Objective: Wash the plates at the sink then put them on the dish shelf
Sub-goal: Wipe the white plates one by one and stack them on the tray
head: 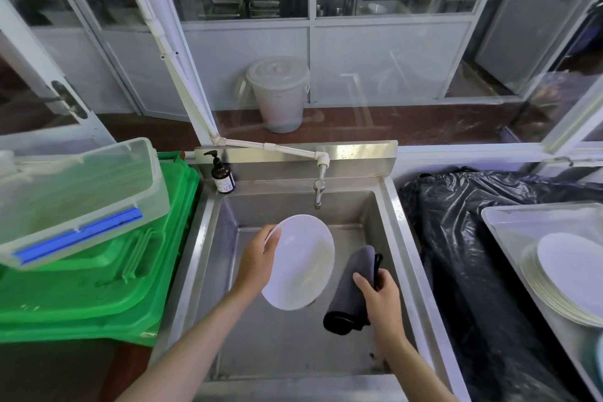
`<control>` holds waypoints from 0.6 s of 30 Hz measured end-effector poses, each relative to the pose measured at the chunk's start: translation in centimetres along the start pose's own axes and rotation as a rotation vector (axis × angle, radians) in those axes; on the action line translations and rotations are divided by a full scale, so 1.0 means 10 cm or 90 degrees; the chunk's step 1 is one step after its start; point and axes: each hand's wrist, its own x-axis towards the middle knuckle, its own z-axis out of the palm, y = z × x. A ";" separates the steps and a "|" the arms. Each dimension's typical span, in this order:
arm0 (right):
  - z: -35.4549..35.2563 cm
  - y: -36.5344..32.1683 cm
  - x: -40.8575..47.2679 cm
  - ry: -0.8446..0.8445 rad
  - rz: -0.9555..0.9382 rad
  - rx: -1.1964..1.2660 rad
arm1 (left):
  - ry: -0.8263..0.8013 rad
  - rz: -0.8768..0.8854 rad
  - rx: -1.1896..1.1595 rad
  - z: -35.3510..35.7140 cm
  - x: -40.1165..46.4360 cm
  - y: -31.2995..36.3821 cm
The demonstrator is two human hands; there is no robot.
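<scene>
Being held over the steel sink [208, 238], a white plate [298, 263] is gripped at its left rim by the left hand [256, 263], while a folded dark cloth [354, 290] is clutched in the right hand [380, 299].

The plate is seen tilted, its round, plain white face turned up and to the right, glossy and unmarked, with the left thumb laid over the upper rim and the fingers hidden behind it. It is held just below the tap [318, 188], beside the cloth. The right fingers are curled round the cloth, which hangs apart from the plate. A stack of white plates [567, 277] is set on a tray [509, 232] to the right, beyond a black bag [463, 238]. A pump bottle [223, 174] stands at the sink's back left corner, near a green bin lid [98, 297] bearing a clear plastic box [78, 192].
</scene>
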 end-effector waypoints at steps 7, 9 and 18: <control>0.24 -0.78 0.02 -0.046 -0.243 -0.155 | -0.118 -0.247 -0.456 0.13 -0.49 0.27; 0.37 -0.83 0.02 -0.045 -0.291 -0.233 | -0.131 -0.259 -0.486 0.14 -0.55 0.37; 0.82 -0.85 -0.29 -0.152 -0.360 -0.232 | 0.003 -0.220 -0.472 0.23 -0.69 0.54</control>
